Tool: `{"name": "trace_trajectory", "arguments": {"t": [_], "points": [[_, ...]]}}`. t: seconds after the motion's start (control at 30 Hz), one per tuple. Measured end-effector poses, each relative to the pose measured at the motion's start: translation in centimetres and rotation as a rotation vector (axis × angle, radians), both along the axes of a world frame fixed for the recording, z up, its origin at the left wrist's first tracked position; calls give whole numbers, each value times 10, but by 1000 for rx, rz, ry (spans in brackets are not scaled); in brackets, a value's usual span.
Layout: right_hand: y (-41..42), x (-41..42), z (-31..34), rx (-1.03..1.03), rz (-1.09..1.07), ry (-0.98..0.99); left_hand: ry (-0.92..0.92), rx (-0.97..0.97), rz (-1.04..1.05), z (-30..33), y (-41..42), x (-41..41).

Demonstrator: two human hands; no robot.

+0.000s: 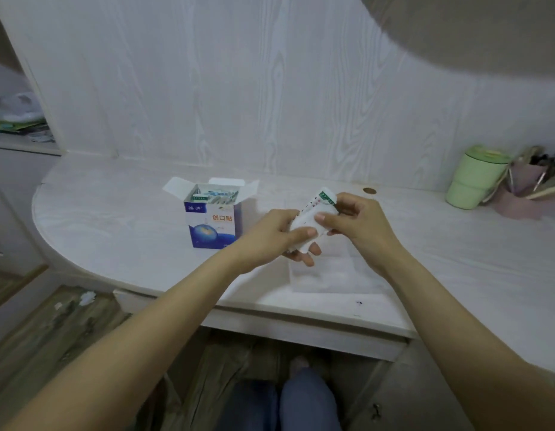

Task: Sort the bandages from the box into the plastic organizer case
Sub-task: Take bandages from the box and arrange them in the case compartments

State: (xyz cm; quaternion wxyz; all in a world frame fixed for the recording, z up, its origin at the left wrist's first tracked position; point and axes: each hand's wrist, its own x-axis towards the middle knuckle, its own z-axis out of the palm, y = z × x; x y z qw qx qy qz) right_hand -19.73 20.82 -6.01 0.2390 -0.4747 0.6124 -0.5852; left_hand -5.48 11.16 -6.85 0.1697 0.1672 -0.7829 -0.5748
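Table (114,219): pale wood-grain laminate, matt, smooth. Box (212,223): printed cardboard, slight sheen. Bandages (313,217): white paper wrappers, matt. Organizer case (329,275): clear plastic, smooth. Cup (472,178): green plastic, matt. Floor (52,331): wood-look, worn.

Box (213,222) on desk (114,219), left of hand-held bandages (313,216); cup (473,178) far right.

2 bare forearms w/ no sleeves, left hand (271,234) & right hand (355,225) ungloved, no rings; blue-grey trousers (301,402) below the desk (114,231) edge.
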Motion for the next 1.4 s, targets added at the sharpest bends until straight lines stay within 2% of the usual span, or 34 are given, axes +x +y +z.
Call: {"name": "trace_trajectory", "arguments": {"t": [0.2,0.4,0.63,1.0,1.17,1.4], "points": [[17,-9,-6,10,-26,-120,52,97,65,-10,12,-8],[20,-9,-8,118,-62,-34,104,187,121,-14,12,-7],[16,-9,-9,142,-88,-30,150,235,173,-20,10,-4],[20,-10,-16,0,27,-355,144,142,162,-19,10,1],[23,-12,-15,108,37,-138,143,146,214,-20,7,1],[30,-12,-13,172,23,-39,125,128,235,-22,8,1]]}}
